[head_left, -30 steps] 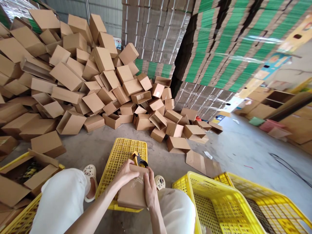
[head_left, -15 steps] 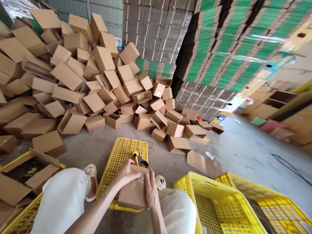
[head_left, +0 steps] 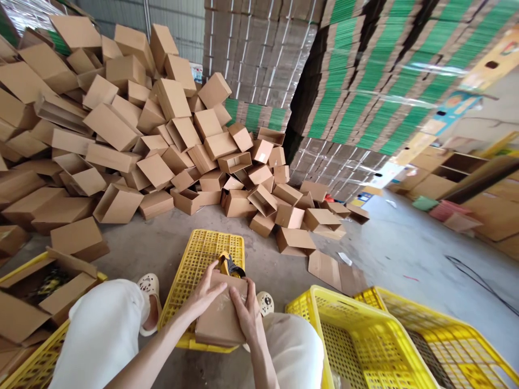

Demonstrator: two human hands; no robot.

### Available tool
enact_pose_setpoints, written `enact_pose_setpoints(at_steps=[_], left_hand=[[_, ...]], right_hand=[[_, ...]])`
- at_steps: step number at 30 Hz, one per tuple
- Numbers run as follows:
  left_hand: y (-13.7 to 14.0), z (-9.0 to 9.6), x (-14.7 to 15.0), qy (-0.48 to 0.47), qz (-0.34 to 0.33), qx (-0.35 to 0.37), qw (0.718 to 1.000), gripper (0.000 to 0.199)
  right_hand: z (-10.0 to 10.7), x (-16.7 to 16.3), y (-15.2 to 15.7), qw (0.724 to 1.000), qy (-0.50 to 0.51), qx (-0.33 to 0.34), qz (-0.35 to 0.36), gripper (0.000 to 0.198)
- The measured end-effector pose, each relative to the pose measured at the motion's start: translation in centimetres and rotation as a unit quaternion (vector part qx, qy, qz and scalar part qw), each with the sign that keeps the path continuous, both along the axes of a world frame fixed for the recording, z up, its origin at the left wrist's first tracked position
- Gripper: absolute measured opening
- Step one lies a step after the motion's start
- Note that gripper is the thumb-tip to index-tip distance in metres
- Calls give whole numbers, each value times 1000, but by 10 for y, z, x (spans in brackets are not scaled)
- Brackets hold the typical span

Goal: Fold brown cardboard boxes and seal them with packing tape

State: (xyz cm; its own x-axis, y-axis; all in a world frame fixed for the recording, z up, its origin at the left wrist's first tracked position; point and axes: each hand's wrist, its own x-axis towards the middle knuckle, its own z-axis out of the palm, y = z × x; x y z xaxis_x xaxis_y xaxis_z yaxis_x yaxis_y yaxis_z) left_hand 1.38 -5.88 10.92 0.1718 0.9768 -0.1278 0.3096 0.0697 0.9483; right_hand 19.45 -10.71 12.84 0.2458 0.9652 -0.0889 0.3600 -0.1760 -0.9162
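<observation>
- Where the left crate (head_left: 48,356) stands, an open carton (head_left: 20,316) sits in it; its dark contents are too unclear to name.
- Pile (head_left: 158,170) of cartons behind, on the floor, many open-ended.
- Middle crate (head_left: 211,246): grid face up, between the feet.
- Left hand (head_left: 205,294): gripping the box at its far left, thumb on top.
- Box (head_left: 221,321): between both hands, over the near end of the middle crate; whether it rests there, cannot tell.
- Tape gun (head_left: 232,266): on the middle crate, just beyond the box.
- Right hand (head_left: 248,313): gripping the box's right side, thumb on top.
- Flat sheet (head_left: 351,276) on the floor, beyond two yellow right crates (head_left: 365,316).
</observation>
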Motion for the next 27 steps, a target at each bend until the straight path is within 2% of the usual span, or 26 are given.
enact_pose_setpoints(at_steps=[2, 7, 9, 12, 15, 17, 23, 25, 27], left_hand=[[-12, -1, -7, -28, -13, -26, 999, 94], [-20, 7, -21, -80, -54, -67, 993, 99], [-11, 10, -24, -59, -54, -60, 995, 88], [4, 15, -25, 13, -37, -41, 998, 60], [8, 22, -26, 55, -49, -23, 997, 55], [2, 26, -29, 56, -71, -9, 996, 63], [-20, 29, -34, 72, -132, -7, 989, 109], [-22, 28, -35, 79, -144, -4, 986, 114], [-21, 29, -38, 65, -156, 1, 986, 108]], right_hand=[[-3, 0, -1, 1000, -5, 1, -13, 74], [-10, -1, -4, 1000, 1, 17, -21, 71], [-9, -2, -3, 1000, 2, 18, -14, 71], [-3, -3, 0, 1000, 4, 12, -5, 71], [2, -3, 1, 1000, 12, 5, -1, 70], [4, -3, 0, 1000, 13, 4, 2, 69], [4, -3, 1, 1000, 10, 10, 1, 67], [3, -4, 1, 1000, 10, 14, -1, 67], [2, -4, 1, 1000, 7, 18, -3, 67]])
